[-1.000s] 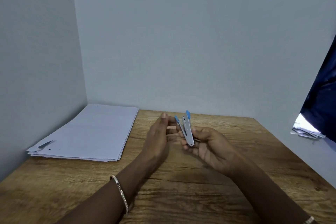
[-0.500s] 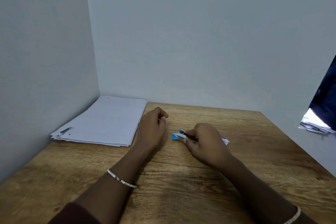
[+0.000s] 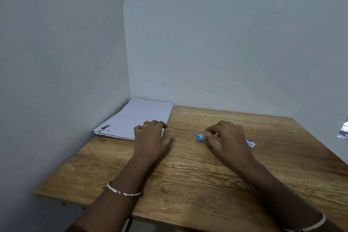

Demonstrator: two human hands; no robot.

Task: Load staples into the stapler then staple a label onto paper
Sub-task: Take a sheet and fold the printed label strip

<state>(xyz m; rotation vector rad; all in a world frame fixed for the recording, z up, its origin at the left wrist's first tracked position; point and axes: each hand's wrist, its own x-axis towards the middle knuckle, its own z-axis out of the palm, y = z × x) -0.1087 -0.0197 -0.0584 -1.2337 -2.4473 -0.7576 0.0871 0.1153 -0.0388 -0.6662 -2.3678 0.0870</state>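
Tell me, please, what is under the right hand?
Under the right hand lies the stapler on the table; only its blue end shows. A small box sticks out behind. The rest is covered.

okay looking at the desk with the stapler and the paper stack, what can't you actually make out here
All in the head view:
- stapler: only its blue tip shows; the right hand covers the rest, so whether staples are loaded is hidden.
- small box: mostly behind the right hand, print too small to read.
- paper stack: its near corner sits under the left hand.
- papers at the right edge: cut off by the frame.
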